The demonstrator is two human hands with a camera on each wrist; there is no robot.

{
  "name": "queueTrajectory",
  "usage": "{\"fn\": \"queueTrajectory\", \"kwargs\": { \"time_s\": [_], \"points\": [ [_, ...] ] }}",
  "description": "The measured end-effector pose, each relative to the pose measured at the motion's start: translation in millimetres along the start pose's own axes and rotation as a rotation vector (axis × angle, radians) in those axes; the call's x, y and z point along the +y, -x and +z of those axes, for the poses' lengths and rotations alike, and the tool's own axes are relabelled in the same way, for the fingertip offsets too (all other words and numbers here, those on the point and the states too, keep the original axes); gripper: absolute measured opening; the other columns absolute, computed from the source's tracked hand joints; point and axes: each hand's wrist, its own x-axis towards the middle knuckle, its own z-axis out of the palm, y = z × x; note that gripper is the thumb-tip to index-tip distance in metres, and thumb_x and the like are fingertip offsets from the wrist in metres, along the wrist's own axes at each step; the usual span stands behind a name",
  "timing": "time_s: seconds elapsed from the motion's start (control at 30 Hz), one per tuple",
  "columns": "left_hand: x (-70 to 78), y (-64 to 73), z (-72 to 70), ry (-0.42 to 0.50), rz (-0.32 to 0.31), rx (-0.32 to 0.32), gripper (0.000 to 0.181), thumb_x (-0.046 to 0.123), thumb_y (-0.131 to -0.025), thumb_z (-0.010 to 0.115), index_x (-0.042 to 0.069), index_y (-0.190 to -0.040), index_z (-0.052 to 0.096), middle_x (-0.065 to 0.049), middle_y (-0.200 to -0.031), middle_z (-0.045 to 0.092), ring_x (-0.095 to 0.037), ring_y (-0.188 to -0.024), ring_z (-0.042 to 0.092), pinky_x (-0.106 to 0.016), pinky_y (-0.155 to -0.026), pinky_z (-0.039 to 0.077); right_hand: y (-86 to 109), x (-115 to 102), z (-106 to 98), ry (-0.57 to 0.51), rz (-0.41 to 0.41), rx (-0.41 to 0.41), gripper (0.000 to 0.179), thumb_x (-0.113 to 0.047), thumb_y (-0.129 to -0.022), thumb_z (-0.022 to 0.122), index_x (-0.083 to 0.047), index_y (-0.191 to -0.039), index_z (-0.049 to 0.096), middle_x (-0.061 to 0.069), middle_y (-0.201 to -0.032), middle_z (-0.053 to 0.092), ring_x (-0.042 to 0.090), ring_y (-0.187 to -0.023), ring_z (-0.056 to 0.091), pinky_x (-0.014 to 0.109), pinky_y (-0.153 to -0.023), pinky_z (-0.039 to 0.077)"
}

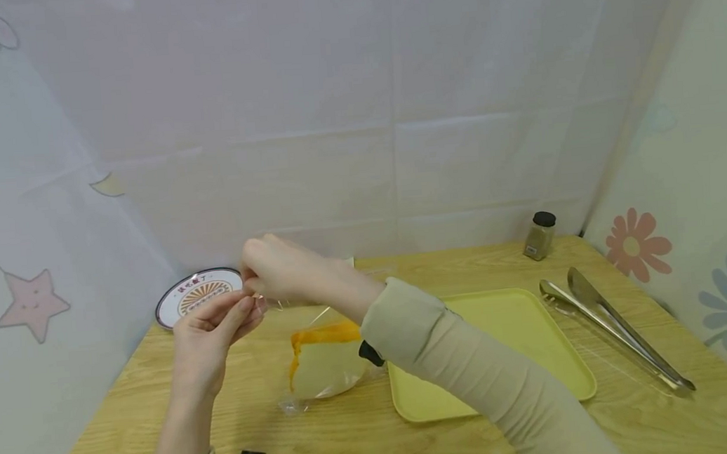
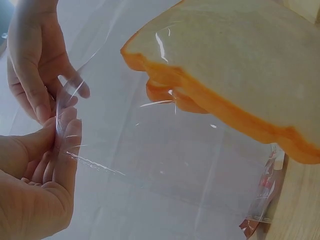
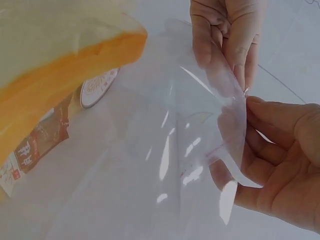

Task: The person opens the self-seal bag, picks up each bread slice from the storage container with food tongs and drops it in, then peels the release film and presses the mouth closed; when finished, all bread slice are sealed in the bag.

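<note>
A clear plastic bag point(image 2: 165, 150) with bread slices point(image 1: 332, 366) inside lies on the table, its loose end raised toward both hands. My left hand point(image 1: 209, 333) pinches the rim of the bag between thumb and fingers. Close beside it, my right hand point(image 1: 284, 269) is at the same rim, thumb and forefinger on the film in the right wrist view. White crumb and an orange-brown crust show on the bread point(image 3: 65, 60) through the film. Sleeve and wrist partly cover the bag in the head view.
An oval patterned plate point(image 1: 200, 295) is at the back left. Right of the bread sits a yellow tray point(image 1: 509, 322), with metal tongs point(image 1: 618, 336) beyond it. A black-lidded jar point(image 1: 539, 236) stands at the back right. A brown printed packet point(image 3: 45, 140) is behind the bread.
</note>
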Motion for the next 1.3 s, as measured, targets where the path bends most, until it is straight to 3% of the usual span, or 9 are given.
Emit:
{"fn": "queueTrajectory", "kwargs": {
  "time_s": [0.2,0.37,0.5,0.67,1.03,1.3],
  "points": [
    [-1.2,-0.2,2.1,-0.066,-0.035,0.028,0.021,-0.008,-0.088,0.057,0.003,-0.096,0.072,-0.003,-0.085,0.074,-0.012,-0.075,0.072,-0.027,-0.071,0.059,-0.7,-6.4,-0.5,0.156,0.034,-0.040,0.021,-0.013,-0.095,0.052,-0.014,-0.074,0.057,-0.006,-0.066,0.049,0.006,-0.059,0.045,0.016,-0.048,0.035],
    [-1.4,1.1,1.3,-0.103,-0.066,0.039,0.020,-0.005,-0.089,0.058,0.006,-0.098,0.072,0.000,-0.086,0.074,-0.011,-0.076,0.072,-0.027,-0.071,0.059,-2.3,-12.0,4.1,0.325,0.058,-0.036,0.013,-0.020,-0.095,0.053,-0.019,-0.085,0.062,-0.009,-0.073,0.054,0.006,-0.068,0.050,0.018,-0.057,0.044],
    [-0.7,1.3,-0.2,-0.114,-0.089,0.051,0.020,-0.001,-0.090,0.058,0.009,-0.098,0.073,0.002,-0.085,0.074,-0.010,-0.075,0.071,-0.025,-0.071,0.059,-1.4,-14.8,7.7,0.387,0.062,-0.020,0.012,-0.023,-0.096,0.053,-0.020,-0.093,0.064,-0.010,-0.080,0.058,0.005,-0.071,0.053,0.018,-0.059,0.047],
    [-1.6,0.8,-0.6,-0.126,-0.106,0.063,0.020,0.000,-0.090,0.059,0.012,-0.097,0.073,0.003,-0.085,0.074,-0.008,-0.075,0.071,-0.025,-0.072,0.058,3.1,-16.5,11.8,0.467,0.059,-0.005,0.013,-0.031,-0.094,0.058,-0.022,-0.101,0.063,-0.011,-0.090,0.061,0.005,-0.082,0.056,0.024,-0.072,0.047],
    [-2.3,-0.9,2.4,-0.055,-0.093,0.070,0.022,-0.003,-0.089,0.058,0.010,-0.094,0.074,0.000,-0.083,0.074,-0.010,-0.072,0.071,-0.026,-0.070,0.059,10.6,-15.9,15.5,0.489,0.057,0.058,0.012,-0.029,-0.095,0.057,-0.024,-0.104,0.063,-0.010,-0.102,0.060,0.007,-0.092,0.054,0.027,-0.081,0.043],
    [-0.3,-1.6,1.6,-0.052,-0.113,0.087,0.022,-0.002,-0.089,0.058,0.012,-0.093,0.074,0.000,-0.083,0.074,-0.009,-0.073,0.071,-0.024,-0.069,0.059,11.5,-15.4,26.7,0.512,0.061,0.171,0.014,-0.022,-0.097,0.053,-0.016,-0.104,0.063,-0.006,-0.095,0.057,0.008,-0.082,0.050,0.020,-0.069,0.040]
  ]
}}
